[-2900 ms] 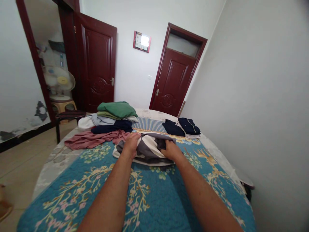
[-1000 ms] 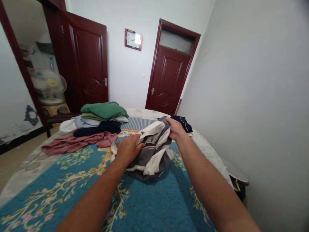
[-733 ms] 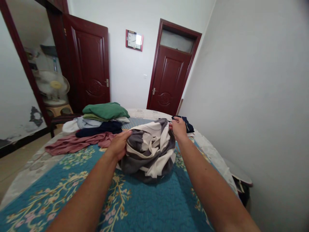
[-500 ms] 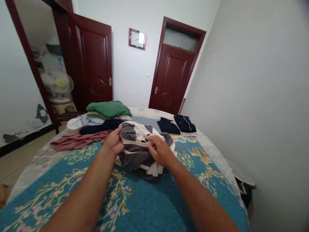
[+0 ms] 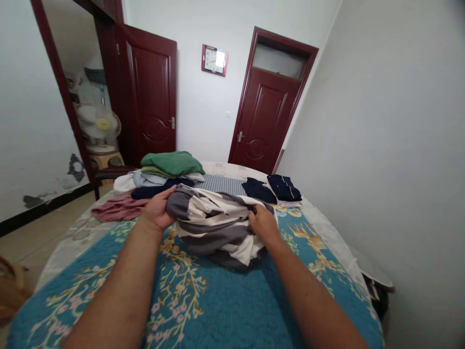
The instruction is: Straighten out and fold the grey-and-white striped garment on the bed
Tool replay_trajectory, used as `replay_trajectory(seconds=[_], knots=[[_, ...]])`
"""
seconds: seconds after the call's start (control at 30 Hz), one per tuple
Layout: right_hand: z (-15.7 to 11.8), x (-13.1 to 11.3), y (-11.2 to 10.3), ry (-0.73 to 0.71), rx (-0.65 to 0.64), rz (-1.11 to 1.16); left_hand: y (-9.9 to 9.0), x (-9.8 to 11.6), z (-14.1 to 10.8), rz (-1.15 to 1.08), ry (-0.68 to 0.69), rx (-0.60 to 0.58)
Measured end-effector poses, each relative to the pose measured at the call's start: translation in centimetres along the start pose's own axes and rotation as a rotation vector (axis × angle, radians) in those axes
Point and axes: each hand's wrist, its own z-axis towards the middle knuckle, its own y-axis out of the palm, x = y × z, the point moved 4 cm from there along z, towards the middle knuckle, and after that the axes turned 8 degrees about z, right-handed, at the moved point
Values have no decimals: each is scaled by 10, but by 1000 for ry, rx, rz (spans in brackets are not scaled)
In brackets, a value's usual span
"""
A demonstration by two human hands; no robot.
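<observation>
A crumpled grey-and-white striped shirt (image 5: pixel 214 225) lies bunched on the teal floral quilt (image 5: pixel 225 305) in front of me. My right hand (image 5: pixel 263 224) is shut on a fold at the shirt's far right edge. My left hand (image 5: pixel 158 209) rests against the grey end at the shirt's left side, its fingertips partly hidden by the cloth. Whether it grips there, I cannot tell. Both forearms reach in from the bottom of the view.
Beyond the shirt are a stack of green, pale and navy clothes (image 5: pixel 170 167), a dusty pink garment (image 5: pixel 119 208) and folded navy clothes (image 5: pixel 284 188). A white wall (image 5: pixel 363 145) runs close along the bed's right side. A fan (image 5: pixel 98 121) stands beyond the left.
The shirt has gone from a bunched heap to a wider spread between my hands. My hands have moved apart, the left going left and the right going right and lower.
</observation>
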Motion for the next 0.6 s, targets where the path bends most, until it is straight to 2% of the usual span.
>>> replay_trajectory(seconds=[0.1,0.2,0.3,0.4,0.5,0.57,0.6], knots=[[-9,-28,9,-87,14,33,2,-3,2,15,-7,-7],[-15,-58,26,-198,-29,150,5,-4,2,26,-6,-30],[-9,-73,43,-192,-35,258,7,-2,-1,45,27,-70],[7,-70,48,-166,11,403,3,4,-7,95,102,-109],[26,-52,35,-71,85,668,-6,9,-10,272,172,-117],[37,-39,22,42,113,930,-12,11,-10,473,225,-48],[41,-34,16,96,107,1068,-13,12,-10,599,278,26]])
